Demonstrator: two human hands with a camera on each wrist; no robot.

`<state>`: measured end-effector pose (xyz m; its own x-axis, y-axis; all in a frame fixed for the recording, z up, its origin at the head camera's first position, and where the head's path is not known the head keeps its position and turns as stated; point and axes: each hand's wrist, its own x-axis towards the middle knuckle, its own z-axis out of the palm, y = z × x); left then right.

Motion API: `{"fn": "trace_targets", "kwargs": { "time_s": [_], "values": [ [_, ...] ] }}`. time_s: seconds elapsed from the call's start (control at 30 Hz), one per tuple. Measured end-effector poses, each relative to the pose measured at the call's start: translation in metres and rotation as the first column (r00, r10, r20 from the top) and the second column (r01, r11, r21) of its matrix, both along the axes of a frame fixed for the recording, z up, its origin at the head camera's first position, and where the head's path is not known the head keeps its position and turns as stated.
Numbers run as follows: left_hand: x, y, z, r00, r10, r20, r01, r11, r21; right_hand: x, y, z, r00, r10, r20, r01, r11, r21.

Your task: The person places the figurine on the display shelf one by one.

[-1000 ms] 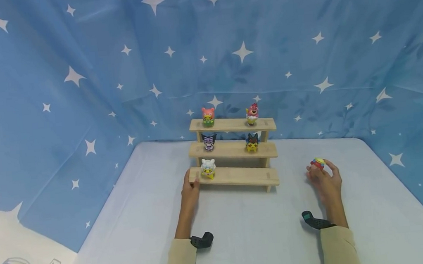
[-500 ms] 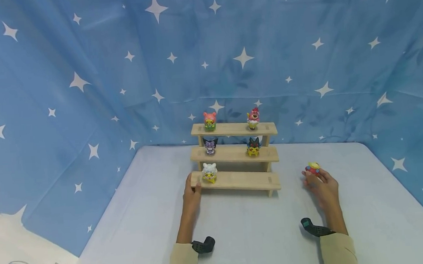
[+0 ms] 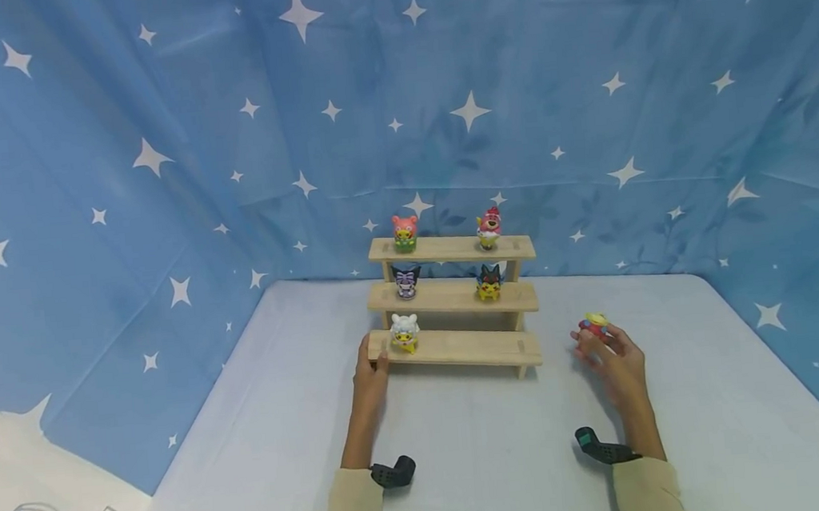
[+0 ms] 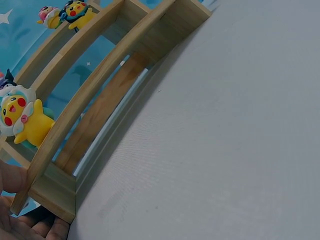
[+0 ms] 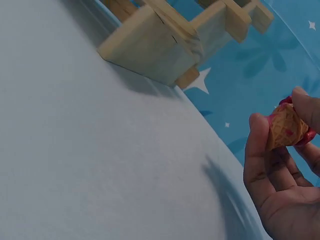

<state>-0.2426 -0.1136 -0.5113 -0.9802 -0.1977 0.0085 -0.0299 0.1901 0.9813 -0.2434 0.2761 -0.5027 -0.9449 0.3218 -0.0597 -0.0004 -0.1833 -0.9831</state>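
A three-tier wooden display stand (image 3: 470, 346) stands on the table. My left hand (image 3: 369, 377) grips the left end of its lowest step; the left wrist view puts the thumb (image 4: 12, 177) against the board and fingers below. Close to that hand sits a white-hooded yellow figurine (image 3: 404, 334). Right of the stand, my right hand (image 3: 620, 366) pinches a small red figurine (image 3: 594, 324) with yellow and blue parts, held above the table. Its waffle-patterned brown base (image 5: 285, 129) shows between thumb and fingertips in the right wrist view.
On the middle step are a purple-black figurine (image 3: 406, 282) and a dark-eared yellow one (image 3: 489, 282). The top step bears a pink-and-green figurine (image 3: 404, 232) and a red-capped pink one (image 3: 489, 227). A blue star-patterned curtain (image 3: 550, 116) hangs behind the white table (image 3: 483, 458).
My right hand has moved left toward the stand with the red figurine, which has turned a little. My left hand keeps its grip on the step. The head view has shifted slightly.
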Motion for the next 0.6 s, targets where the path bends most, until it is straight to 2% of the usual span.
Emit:
{"fn": "trace_targets", "kwargs": {
  "time_s": [0.17, 0.3, 0.43, 0.6],
  "values": [
    [-0.001, 0.001, -0.001, 1.000, 0.001, -0.015, -0.001, 1.000, -0.012, 0.001, -0.012, -0.001, 0.999, -0.032, 0.009, 0.032, 0.999, 0.039],
    [-0.002, 0.001, -0.001, 1.000, -0.001, -0.009, 0.001, 1.000, -0.018, 0.002, -0.019, 0.002, 1.000, -0.017, -0.007, 0.017, 0.993, 0.118],
    [-0.001, 0.001, -0.001, 1.000, 0.001, 0.004, -0.001, 1.000, -0.020, 0.003, -0.022, 0.007, 0.996, 0.081, -0.048, -0.069, 0.976, 0.207],
    [-0.001, -0.001, 0.000, 1.000, -0.002, 0.013, 0.002, 1.000, -0.020, 0.002, -0.028, 0.013, 0.969, 0.222, -0.104, -0.184, 0.938, 0.292]
  ]
}}
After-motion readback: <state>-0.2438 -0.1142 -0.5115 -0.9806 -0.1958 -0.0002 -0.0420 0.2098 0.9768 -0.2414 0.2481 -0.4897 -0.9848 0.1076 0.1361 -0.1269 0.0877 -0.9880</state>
